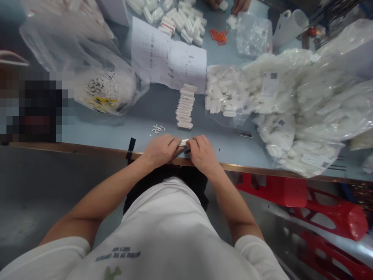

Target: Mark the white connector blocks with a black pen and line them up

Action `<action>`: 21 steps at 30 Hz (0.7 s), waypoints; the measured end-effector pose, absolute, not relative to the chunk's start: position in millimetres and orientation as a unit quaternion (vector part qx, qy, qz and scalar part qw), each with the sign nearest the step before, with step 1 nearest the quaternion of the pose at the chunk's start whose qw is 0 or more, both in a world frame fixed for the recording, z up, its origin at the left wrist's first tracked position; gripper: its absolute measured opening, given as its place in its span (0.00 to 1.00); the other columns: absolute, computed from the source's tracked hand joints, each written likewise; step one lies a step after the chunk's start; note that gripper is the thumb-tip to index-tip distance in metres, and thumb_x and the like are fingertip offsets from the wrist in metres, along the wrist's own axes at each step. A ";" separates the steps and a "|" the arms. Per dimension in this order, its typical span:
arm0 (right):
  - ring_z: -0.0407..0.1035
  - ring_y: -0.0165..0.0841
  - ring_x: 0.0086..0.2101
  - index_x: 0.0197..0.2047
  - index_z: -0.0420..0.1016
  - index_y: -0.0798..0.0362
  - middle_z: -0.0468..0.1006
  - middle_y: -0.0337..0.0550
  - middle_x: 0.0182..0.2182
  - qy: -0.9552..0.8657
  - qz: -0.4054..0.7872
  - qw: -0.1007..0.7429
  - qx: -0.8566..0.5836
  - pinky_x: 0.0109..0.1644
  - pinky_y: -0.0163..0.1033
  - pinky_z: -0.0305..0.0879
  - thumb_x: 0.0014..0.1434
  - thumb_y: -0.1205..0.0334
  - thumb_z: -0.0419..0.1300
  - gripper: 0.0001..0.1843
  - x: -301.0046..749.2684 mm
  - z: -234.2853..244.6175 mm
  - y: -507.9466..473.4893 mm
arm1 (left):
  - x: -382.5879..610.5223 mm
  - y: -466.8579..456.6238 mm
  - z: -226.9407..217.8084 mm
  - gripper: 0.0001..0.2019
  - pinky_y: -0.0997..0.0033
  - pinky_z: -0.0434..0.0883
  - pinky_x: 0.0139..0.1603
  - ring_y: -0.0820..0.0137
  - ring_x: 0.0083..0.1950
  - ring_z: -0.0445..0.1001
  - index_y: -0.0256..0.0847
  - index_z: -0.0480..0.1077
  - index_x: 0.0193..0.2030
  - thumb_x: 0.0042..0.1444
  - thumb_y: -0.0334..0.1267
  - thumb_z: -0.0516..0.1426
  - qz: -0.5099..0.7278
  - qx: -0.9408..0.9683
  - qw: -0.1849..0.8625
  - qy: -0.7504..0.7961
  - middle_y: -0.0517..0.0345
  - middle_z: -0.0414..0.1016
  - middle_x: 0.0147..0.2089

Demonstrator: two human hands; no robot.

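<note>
At the near edge of the grey-blue table (116,128), my left hand (161,149) and my right hand (202,152) are both closed around one small white plastic piece (184,142) held between them. Only a sliver of that piece shows between the fingertips. Just beyond the hands a neat row of finished white pieces (185,106) lies in a column. A little heap of tiny white parts (157,128) sits left of that row, close to my left hand.
Clear bags full of white plastic parts (294,112) crowd the right side. A printed paper sheet (167,58) lies mid-table, a plastic bag (101,83) to its left. Another person's hands (230,4) work at the far edge. Red plastic stools (305,202) stand under the table at right.
</note>
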State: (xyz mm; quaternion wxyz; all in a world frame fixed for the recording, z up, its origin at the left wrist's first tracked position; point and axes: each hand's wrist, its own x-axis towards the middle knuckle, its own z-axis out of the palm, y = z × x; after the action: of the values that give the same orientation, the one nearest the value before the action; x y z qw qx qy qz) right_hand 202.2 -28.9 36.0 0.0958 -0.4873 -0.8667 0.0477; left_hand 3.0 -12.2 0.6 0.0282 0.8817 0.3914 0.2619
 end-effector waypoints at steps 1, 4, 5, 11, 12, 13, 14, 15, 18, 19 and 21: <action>0.60 0.41 0.37 0.41 0.74 0.56 0.72 0.53 0.36 -0.864 0.048 0.098 -0.491 0.43 0.46 0.60 0.68 0.69 0.44 0.17 201.3 36.1 -29.9 | 2.8 -12.5 0.3 0.17 0.67 0.58 0.30 0.67 0.31 0.68 0.38 0.72 0.39 0.68 0.47 0.49 0.262 0.883 0.026 0.388 0.53 0.69 0.29; 0.60 0.40 0.36 0.40 0.74 0.55 0.72 0.51 0.35 -0.859 0.030 0.104 -0.500 0.41 0.45 0.60 0.68 0.69 0.45 0.16 198.7 35.9 -32.8 | 2.1 -13.4 0.0 0.16 0.67 0.58 0.30 0.67 0.31 0.68 0.38 0.72 0.40 0.68 0.46 0.50 0.256 0.889 0.012 0.379 0.53 0.70 0.29; 0.60 0.40 0.36 0.40 0.74 0.55 0.72 0.51 0.34 -0.858 0.024 0.106 -0.502 0.41 0.45 0.60 0.68 0.69 0.45 0.16 197.8 35.6 -33.6 | 2.0 -13.7 0.2 0.15 0.66 0.58 0.30 0.67 0.31 0.68 0.38 0.72 0.40 0.68 0.46 0.50 0.253 0.891 0.008 0.377 0.54 0.70 0.29; 0.60 0.40 0.34 0.38 0.74 0.56 0.72 0.52 0.32 -0.844 0.013 0.104 -0.526 0.39 0.45 0.58 0.68 0.69 0.44 0.17 191.3 34.9 -38.5 | 1.3 -14.1 1.1 0.14 0.67 0.59 0.30 0.69 0.31 0.68 0.38 0.73 0.43 0.68 0.43 0.49 0.251 0.896 -0.017 0.365 0.55 0.70 0.28; 0.60 0.40 0.34 0.37 0.73 0.55 0.71 0.51 0.31 -0.842 0.008 0.098 -0.530 0.39 0.46 0.57 0.68 0.69 0.44 0.17 189.9 35.2 -39.6 | 1.3 -13.9 0.7 0.14 0.67 0.59 0.31 0.69 0.31 0.68 0.38 0.73 0.43 0.68 0.43 0.50 0.253 0.897 -0.018 0.362 0.56 0.70 0.28; 0.60 0.40 0.33 0.36 0.73 0.55 0.71 0.51 0.30 -0.842 0.000 0.093 -0.532 0.38 0.46 0.57 0.68 0.70 0.44 0.18 188.5 35.7 -40.9 | 1.2 -13.8 0.1 0.14 0.67 0.60 0.31 0.69 0.31 0.68 0.38 0.73 0.44 0.68 0.42 0.50 0.256 0.897 -0.014 0.359 0.55 0.70 0.28; 0.59 0.40 0.33 0.35 0.73 0.55 0.71 0.51 0.30 -0.841 -0.007 0.088 -0.534 0.37 0.46 0.56 0.68 0.70 0.44 0.18 187.3 36.1 -42.0 | 1.1 -13.6 -0.6 0.13 0.67 0.60 0.31 0.69 0.31 0.68 0.37 0.73 0.44 0.68 0.42 0.50 0.262 0.896 -0.006 0.358 0.55 0.70 0.28; 0.59 0.40 0.32 0.35 0.73 0.55 0.71 0.51 0.29 -0.841 -0.011 0.085 -0.535 0.37 0.46 0.56 0.68 0.69 0.44 0.18 186.3 36.4 -43.0 | 0.9 -13.4 -1.3 0.13 0.67 0.60 0.31 0.69 0.31 0.68 0.37 0.73 0.44 0.68 0.42 0.50 0.267 0.896 0.003 0.356 0.55 0.71 0.28; 0.60 0.40 0.33 0.35 0.73 0.55 0.71 0.52 0.30 -0.836 0.004 0.092 -0.541 0.37 0.46 0.57 0.68 0.69 0.44 0.17 185.5 35.7 -44.3 | 0.3 -12.9 -2.9 0.13 0.67 0.60 0.30 0.68 0.31 0.69 0.37 0.73 0.46 0.67 0.41 0.50 0.277 0.894 0.017 0.351 0.54 0.72 0.29; 0.60 0.41 0.33 0.35 0.73 0.55 0.71 0.52 0.31 -0.832 0.017 0.099 -0.546 0.38 0.47 0.58 0.68 0.69 0.44 0.17 186.1 34.8 -44.0 | 0.1 -12.8 -3.1 0.13 0.67 0.60 0.30 0.68 0.31 0.69 0.37 0.73 0.46 0.67 0.40 0.50 0.277 0.895 0.016 0.350 0.54 0.72 0.29; 0.62 0.41 0.35 0.38 0.74 0.55 0.72 0.53 0.33 -0.822 0.050 0.123 -0.554 0.40 0.47 0.60 0.67 0.69 0.45 0.15 188.2 32.6 -42.6 | -0.3 -12.8 -2.6 0.13 0.67 0.59 0.30 0.68 0.31 0.69 0.37 0.73 0.46 0.68 0.40 0.50 0.267 0.897 0.016 0.351 0.54 0.72 0.30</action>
State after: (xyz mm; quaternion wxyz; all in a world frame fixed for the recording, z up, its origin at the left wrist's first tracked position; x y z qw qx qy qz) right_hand 188.2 -42.6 32.6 0.1233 -0.5539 -0.8219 0.0504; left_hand -0.3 -12.8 -2.6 0.0160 0.8974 0.3506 0.2675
